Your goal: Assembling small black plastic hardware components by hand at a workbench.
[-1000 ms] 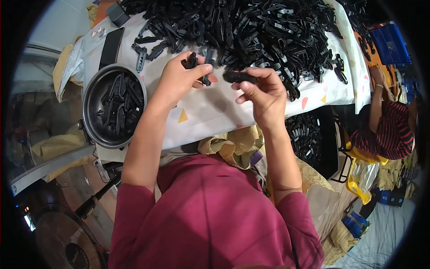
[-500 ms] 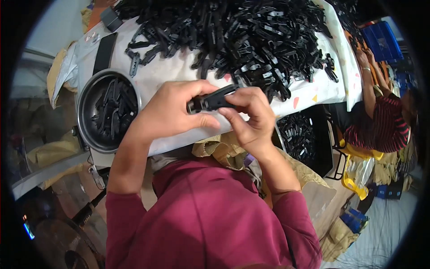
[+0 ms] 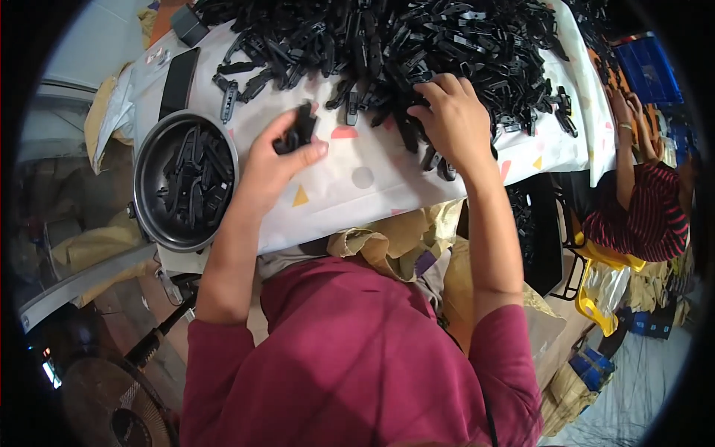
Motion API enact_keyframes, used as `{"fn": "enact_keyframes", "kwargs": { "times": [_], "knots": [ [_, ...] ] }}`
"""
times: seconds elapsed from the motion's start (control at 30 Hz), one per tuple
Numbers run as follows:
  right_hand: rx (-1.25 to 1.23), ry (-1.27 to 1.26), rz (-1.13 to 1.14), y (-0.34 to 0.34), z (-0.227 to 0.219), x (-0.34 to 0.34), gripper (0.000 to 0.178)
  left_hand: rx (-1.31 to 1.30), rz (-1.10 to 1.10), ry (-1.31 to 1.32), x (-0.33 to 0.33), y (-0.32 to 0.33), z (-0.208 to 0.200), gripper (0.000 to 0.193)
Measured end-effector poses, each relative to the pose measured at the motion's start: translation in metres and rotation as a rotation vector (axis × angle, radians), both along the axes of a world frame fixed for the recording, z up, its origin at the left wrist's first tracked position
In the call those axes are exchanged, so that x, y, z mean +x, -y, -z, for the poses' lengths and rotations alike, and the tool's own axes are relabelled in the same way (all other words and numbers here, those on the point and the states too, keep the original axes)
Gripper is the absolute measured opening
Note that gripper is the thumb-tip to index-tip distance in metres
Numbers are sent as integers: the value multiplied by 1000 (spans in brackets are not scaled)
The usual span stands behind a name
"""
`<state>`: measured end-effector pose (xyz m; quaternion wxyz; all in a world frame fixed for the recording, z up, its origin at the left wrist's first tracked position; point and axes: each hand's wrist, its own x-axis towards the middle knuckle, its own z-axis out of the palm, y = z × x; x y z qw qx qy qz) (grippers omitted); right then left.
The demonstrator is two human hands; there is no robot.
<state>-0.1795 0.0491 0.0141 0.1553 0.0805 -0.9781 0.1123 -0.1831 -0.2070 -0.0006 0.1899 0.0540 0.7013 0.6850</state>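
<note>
Gripping black part (image 3: 300,128) in left hand (image 3: 269,159), you had right hand (image 3: 457,125) over near edge of pile (image 3: 417,41) on patterned cloth (image 3: 328,197); right grasp: couldn't tell. Light pinch on single part seemed best.

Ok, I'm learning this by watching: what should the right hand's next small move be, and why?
Probably pinch one black plastic part at the near edge of the pile and lift it: the right hand is down at that edge, though its grip is unclear, while the left hand holds at least one black plastic piece clear of the pile.
</note>
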Motion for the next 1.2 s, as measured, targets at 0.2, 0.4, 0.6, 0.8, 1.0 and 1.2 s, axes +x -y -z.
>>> {"fn": "enact_keyframes", "kwargs": {
  "times": [0.2,0.4,0.6,0.8,1.0,1.2],
  "knots": [
    [143,17,-40,3,13,-8,19,35,-228,78,-28,-20,15,23],
    [160,9,44,2,19,-4,10,-977,-79,-705,-69,-55,21,28],
    [-663,55,167,-1,9,20,15,-1013,40,-500,-56,-41,1,29],
    [-1561,380,94,20,5,31,23,-1093,69,-458,-50,-33,1,35],
    [-1563,390,-216,29,-11,52,15,-86,96,61,-30,-24,-18,30],
    [-742,-88,-416,41,-36,44,18,190,369,153,-23,-19,-47,29]
  ]
}}
